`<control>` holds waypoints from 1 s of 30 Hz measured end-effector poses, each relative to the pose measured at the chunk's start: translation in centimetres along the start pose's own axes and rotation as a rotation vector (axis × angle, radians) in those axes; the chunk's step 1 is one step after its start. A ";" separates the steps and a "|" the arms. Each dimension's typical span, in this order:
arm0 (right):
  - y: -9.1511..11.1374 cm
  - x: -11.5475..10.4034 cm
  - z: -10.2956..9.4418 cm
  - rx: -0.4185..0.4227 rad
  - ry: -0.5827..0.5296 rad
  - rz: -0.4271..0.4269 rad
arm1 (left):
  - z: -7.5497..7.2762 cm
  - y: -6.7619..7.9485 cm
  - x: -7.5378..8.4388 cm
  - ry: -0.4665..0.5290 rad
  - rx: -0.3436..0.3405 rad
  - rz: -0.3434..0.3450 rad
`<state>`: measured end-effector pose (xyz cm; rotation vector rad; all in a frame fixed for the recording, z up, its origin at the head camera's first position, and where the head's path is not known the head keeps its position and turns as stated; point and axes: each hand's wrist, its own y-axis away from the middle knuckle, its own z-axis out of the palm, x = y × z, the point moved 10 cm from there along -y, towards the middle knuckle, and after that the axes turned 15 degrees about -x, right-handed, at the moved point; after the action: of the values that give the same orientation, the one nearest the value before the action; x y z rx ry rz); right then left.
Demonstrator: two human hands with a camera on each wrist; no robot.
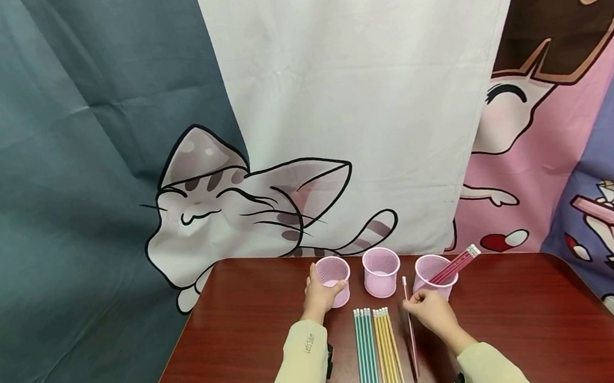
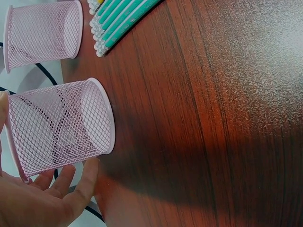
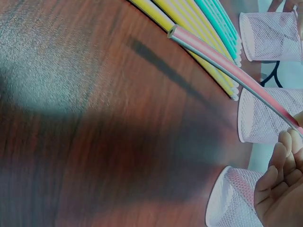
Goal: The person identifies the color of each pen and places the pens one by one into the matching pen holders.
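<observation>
My left hand [image 1: 317, 292] grips the left pink mesh pen cup [image 2: 61, 130], with the thumb at its rim and the fingers along its side. That cup stands near the table's back edge. With thumb and fingertips my right hand [image 1: 435, 315] pinches a pink pencil [image 3: 236, 78] near its eraser end. The pencil hangs above the table, its unsharpened end pointing toward me. Just beyond that hand, the right mesh cup [image 1: 447, 289] holds several pink pencils [image 1: 455, 263] leaning right. The middle mesh cup [image 1: 381, 274] stands between the other two.
Several green pencils [image 1: 366, 358] lie side by side on the brown table [image 1: 244, 345], eraser ends toward the cups. Several yellow pencils [image 1: 386, 356] lie right beside them. A printed cloth [image 1: 361, 118] hangs behind the table. Dark cables [image 2: 45, 73] run behind the cups.
</observation>
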<state>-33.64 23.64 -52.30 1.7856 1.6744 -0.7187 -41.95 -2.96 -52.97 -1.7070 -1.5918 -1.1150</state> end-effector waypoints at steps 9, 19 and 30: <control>-0.1 -0.6 -1.8 0.027 0.020 -0.007 | -0.1 -0.1 0.1 -0.004 0.002 -0.003; -0.4 -1.1 -3.6 0.063 0.008 -0.012 | -0.1 0.1 0.1 0.001 0.010 0.010; -0.4 -1.9 -5.5 0.096 0.010 -0.024 | -0.2 0.3 0.2 0.016 0.013 0.032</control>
<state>-34.21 26.31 -47.19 1.8400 1.6971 -0.8144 -41.74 -3.01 -52.68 -1.7051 -1.5535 -1.0970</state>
